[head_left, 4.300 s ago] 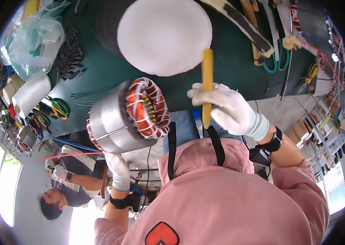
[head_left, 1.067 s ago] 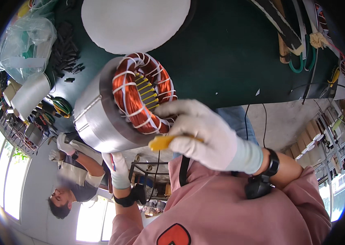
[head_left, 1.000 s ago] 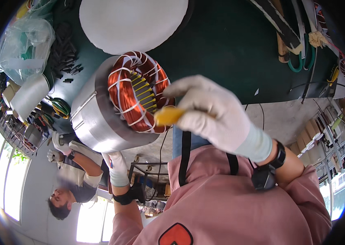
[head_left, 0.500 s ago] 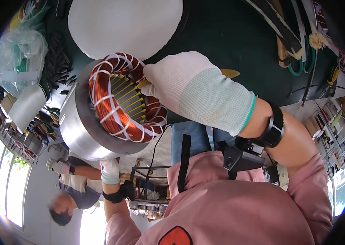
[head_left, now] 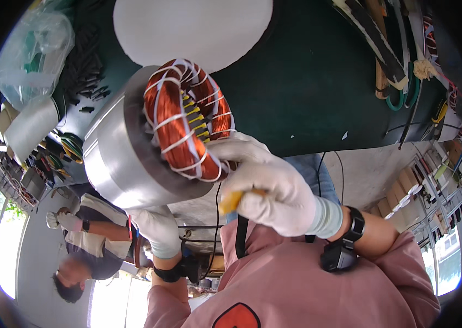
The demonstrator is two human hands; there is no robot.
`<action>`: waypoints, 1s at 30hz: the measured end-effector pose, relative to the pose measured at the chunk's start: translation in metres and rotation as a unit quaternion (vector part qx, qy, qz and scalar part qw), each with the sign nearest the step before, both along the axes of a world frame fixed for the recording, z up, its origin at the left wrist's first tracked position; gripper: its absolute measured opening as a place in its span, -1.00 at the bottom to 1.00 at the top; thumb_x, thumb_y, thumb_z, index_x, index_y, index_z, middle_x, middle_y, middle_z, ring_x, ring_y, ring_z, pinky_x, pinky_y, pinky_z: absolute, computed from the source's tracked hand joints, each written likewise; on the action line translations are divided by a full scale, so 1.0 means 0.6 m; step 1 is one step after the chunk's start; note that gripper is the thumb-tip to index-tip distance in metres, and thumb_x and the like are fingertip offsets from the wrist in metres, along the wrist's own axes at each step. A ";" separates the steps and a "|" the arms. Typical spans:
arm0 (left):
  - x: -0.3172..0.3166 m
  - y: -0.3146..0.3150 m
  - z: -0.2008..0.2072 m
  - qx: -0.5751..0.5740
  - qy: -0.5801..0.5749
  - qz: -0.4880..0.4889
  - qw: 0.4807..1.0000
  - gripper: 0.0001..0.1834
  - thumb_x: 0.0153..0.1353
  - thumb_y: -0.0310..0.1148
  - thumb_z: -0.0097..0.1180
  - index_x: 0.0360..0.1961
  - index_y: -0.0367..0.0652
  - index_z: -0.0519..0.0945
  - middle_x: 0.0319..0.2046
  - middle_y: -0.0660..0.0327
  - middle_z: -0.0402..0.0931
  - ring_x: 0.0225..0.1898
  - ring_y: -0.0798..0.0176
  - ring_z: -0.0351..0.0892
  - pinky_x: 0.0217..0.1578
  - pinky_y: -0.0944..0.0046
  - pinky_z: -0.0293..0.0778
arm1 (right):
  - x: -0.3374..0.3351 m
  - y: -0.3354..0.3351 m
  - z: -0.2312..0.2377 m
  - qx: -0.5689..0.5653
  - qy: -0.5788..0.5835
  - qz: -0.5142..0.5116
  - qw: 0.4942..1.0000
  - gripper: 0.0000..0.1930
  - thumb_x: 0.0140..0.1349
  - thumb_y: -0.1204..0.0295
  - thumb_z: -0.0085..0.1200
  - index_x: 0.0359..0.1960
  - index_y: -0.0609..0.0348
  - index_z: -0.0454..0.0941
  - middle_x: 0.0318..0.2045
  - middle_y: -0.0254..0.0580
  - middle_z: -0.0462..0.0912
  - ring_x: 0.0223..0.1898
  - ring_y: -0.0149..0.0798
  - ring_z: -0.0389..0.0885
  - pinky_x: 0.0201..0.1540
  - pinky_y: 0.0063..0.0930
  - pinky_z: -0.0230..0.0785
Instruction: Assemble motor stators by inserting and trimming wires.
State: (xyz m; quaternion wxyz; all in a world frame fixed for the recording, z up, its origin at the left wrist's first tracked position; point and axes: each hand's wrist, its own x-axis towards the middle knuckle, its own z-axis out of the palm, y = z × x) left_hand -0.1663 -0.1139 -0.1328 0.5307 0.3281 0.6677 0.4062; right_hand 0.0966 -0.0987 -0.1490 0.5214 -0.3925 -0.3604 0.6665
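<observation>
1. Motor stator (head_left: 149,136), centre left of frame: steel shell, copper winding already laced with white cord; lacing looks largely complete, finishing judged to remain.
2. Left hand (head_left: 154,232), gloved, closed under the shell, bearing it.
3. Right hand (head_left: 269,186), gloved, fist closed on a yellow stick (head_left: 231,201), its tip at the coil's lower edge.
4. Worktop (head_left: 307,82), dark green: white disc (head_left: 192,30) upper centre, hand tools upper right.
5. Room: workshop; another person (head_left: 89,240) lower left.

Right hand (head_left: 266,183), white-gloved, is closed in a fist, fingers curled under; a black band circles the wrist, forearm bare, pink sleeve above. Left hand (head_left: 154,229), also gloved, is lower and partly hidden, a black wristband below it.
</observation>
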 end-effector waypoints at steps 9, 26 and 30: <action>0.047 0.004 0.042 -0.042 -0.016 0.148 0.988 -0.52 0.56 -0.20 -0.07 0.37 -0.20 0.32 0.14 0.22 0.49 0.13 0.33 0.44 0.17 0.25 0.34 | -0.028 0.008 0.094 -0.176 -0.091 0.023 0.980 -0.70 0.43 0.23 0.13 -0.14 0.26 0.69 -0.13 -0.25 0.63 0.07 -0.30 0.36 0.11 -0.35 0.32; 0.164 -0.018 0.059 0.037 -0.071 -0.229 0.970 -0.57 0.18 -0.36 0.25 0.05 -0.28 0.50 -0.22 0.01 0.58 -0.19 -0.12 0.61 -0.19 0.10 0.54 | -0.020 0.024 0.144 -0.226 -0.241 0.098 0.939 -0.60 0.49 0.13 0.03 0.08 0.22 0.50 -0.07 -0.31 0.54 -0.12 -0.36 0.49 0.02 -0.42 0.33; 0.091 -0.014 0.066 0.140 0.022 -0.224 0.964 -0.62 0.15 -0.41 0.24 0.01 -0.21 0.53 -0.31 0.09 0.60 -0.36 0.04 0.58 -0.34 0.14 0.49 | 0.038 0.039 0.137 -0.341 0.031 0.025 0.939 -0.53 0.53 0.04 -0.18 0.19 0.14 0.50 0.04 -0.22 0.60 0.07 -0.22 0.55 0.17 -0.31 0.40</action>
